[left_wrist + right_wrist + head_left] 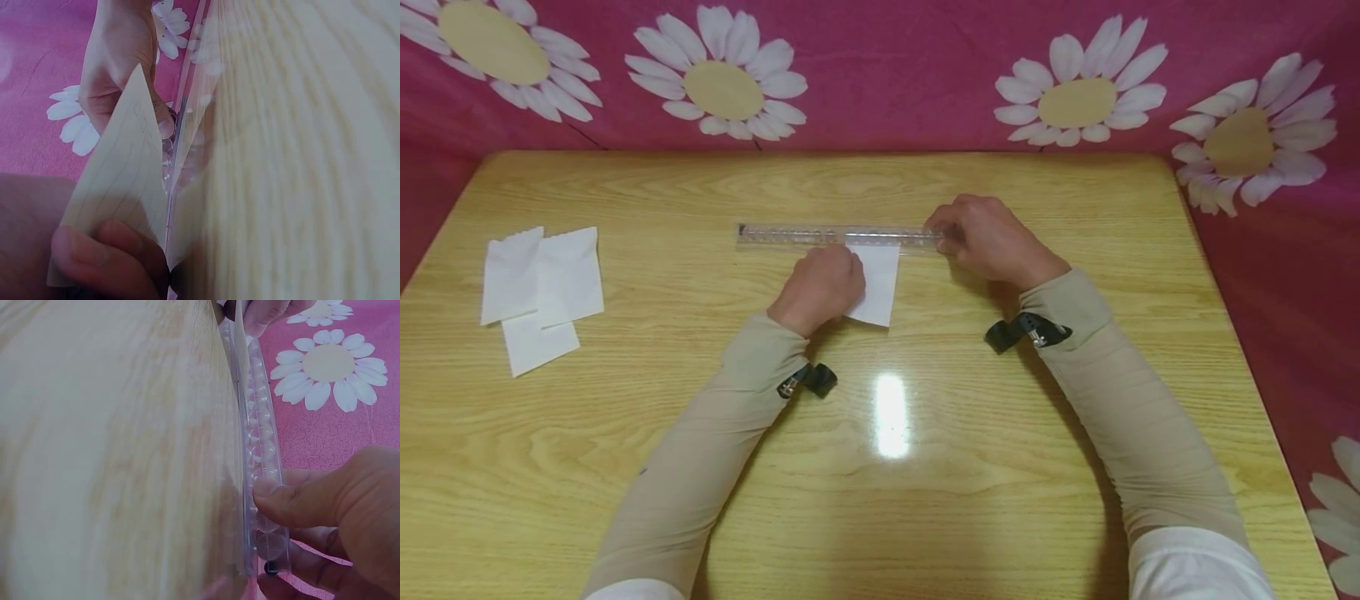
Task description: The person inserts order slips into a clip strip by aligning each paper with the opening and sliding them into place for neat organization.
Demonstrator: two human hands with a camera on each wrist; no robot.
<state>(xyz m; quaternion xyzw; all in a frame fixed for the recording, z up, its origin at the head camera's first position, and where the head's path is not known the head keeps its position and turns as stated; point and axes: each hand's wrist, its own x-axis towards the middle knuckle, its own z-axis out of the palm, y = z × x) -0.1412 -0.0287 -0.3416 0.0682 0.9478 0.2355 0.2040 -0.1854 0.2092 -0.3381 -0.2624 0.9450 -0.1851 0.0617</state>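
Observation:
A long, narrow clear plastic strip (pixel 797 235) with a row of round shapes along it lies across the far half of the table. My right hand (pixel 988 237) grips its right end, thumb on the near face and fingers behind, as the right wrist view shows. Against the strip's middle is a small white sheet of paper (pixel 878 287), its top edge at the strip. My left hand (pixel 822 283) pinches the paper at its left side, fingers curled over it. Faint lines show on the paper in the left wrist view.
Three white paper sheets (pixel 542 279) lie overlapping at the left of the wood-grain table (pixel 647 467). Behind it hangs a pink cloth (pixel 895 75) with large white daisies. A wrist strap with a dark device (pixel 820 381) sits on each sleeve.

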